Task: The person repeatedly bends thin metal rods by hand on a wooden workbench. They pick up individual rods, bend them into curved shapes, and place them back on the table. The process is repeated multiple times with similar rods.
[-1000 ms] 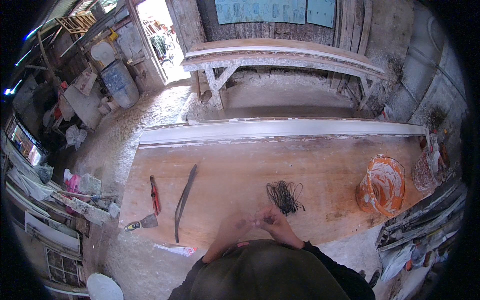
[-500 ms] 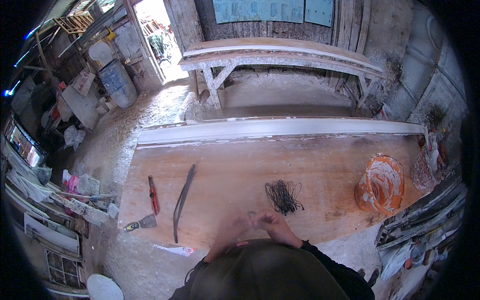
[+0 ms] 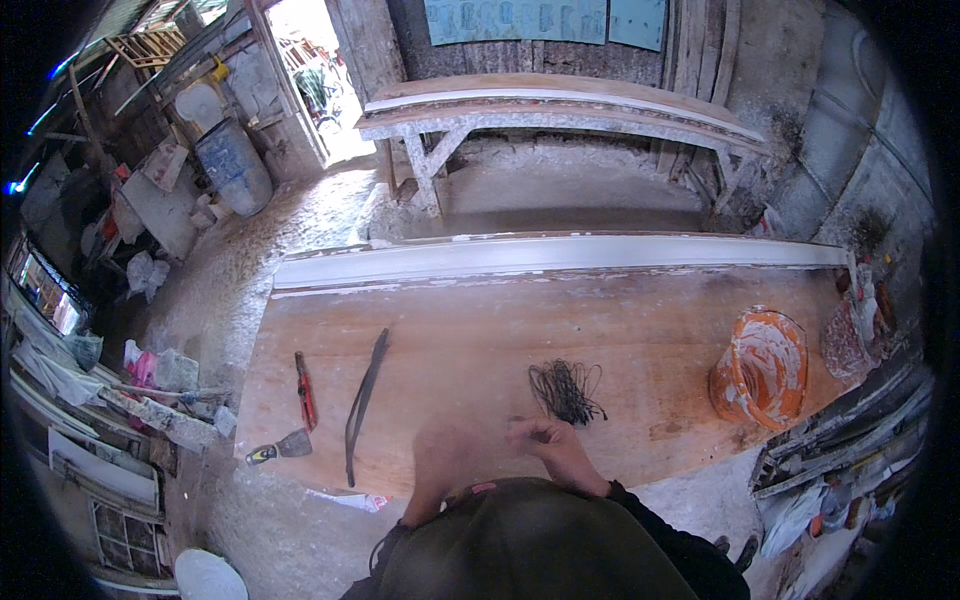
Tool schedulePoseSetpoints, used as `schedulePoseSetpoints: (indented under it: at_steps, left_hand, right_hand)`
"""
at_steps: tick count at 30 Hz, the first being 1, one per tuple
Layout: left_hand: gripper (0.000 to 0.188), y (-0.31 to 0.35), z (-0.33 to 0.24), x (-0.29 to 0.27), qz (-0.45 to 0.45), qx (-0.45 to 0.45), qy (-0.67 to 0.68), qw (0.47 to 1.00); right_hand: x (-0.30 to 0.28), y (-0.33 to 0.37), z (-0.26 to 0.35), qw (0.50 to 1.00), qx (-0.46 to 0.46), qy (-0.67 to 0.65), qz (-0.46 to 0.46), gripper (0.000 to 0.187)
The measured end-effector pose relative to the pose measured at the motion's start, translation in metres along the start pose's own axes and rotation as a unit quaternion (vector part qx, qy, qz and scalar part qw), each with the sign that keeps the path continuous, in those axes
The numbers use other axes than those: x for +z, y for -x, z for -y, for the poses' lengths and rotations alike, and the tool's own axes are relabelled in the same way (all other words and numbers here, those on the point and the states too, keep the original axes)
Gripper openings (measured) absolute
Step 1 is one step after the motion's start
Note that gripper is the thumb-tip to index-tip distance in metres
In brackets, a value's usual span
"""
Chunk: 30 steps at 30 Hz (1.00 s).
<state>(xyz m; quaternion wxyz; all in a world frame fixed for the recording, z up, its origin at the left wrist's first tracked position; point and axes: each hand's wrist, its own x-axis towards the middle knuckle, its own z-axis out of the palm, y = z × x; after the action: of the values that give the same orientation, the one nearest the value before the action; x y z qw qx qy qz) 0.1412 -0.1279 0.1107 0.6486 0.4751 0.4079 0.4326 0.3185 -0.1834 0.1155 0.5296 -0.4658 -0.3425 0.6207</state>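
Above the near edge of the wooden table (image 3: pixel 480 330), my left hand (image 3: pixel 447 458) is smeared by motion, so its fingers cannot be read. To its right, my right hand (image 3: pixel 548 442) has its fingers curled and thumb and fingertips pinched together; anything between them is too small to make out. Just beyond the right hand lies a loose bundle of thin black cord (image 3: pixel 566 392). A dark, narrow strip (image 3: pixel 367 405) rests left of my left hand. Farther left are a red-handled tool (image 3: pixel 306 392) and a putty knife (image 3: pixel 283 446) with a yellow and black handle.
An orange bucket (image 3: pixel 758 368) smeared with white stands on the table's right side. A long white moulding (image 3: pixel 560 256) runs along the far edge. Behind is a bench (image 3: pixel 440 122) bearing another white strip. A blue drum (image 3: pixel 235 167) stands back left.
My hands were close together and have drawn apart; the left has moved left and blurred, while the right has shifted slightly. The things on the table lie as before.
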Motion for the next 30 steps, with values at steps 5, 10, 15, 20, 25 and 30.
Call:
schedulePoseSetpoints:
  at_steps: [5,10,15,20,25,30]
  left_hand:
    - [0.018,-0.001,-0.001,-0.004,0.063,0.097,-0.137,0.984]
    - [0.015,0.004,-0.01,0.015,0.144,0.043,-0.158,0.976]
    - [0.011,0.004,-0.026,0.017,0.177,0.04,-0.191,0.965]
    - [0.013,0.006,-0.021,0.012,0.178,-0.028,-0.112,0.977]
    - [0.011,0.007,-0.046,0.026,0.155,-0.075,-0.04,0.984]
    - [0.009,0.003,-0.024,0.015,0.167,-0.118,-0.088,0.975]
  right_hand:
    - [-0.005,0.002,-0.001,0.991,-0.005,-0.128,0.027,0.012]
    - [0.001,0.0,0.002,0.991,-0.018,-0.117,0.067,0.007]
    - [-0.002,0.002,0.001,0.991,-0.039,-0.095,0.091,0.006]
    - [0.001,0.004,0.005,0.993,-0.035,-0.07,0.088,0.006]
    - [0.003,0.003,0.007,0.993,-0.032,-0.08,0.077,0.005]
    - [0.003,0.003,0.006,0.992,-0.026,-0.092,0.077,0.004]
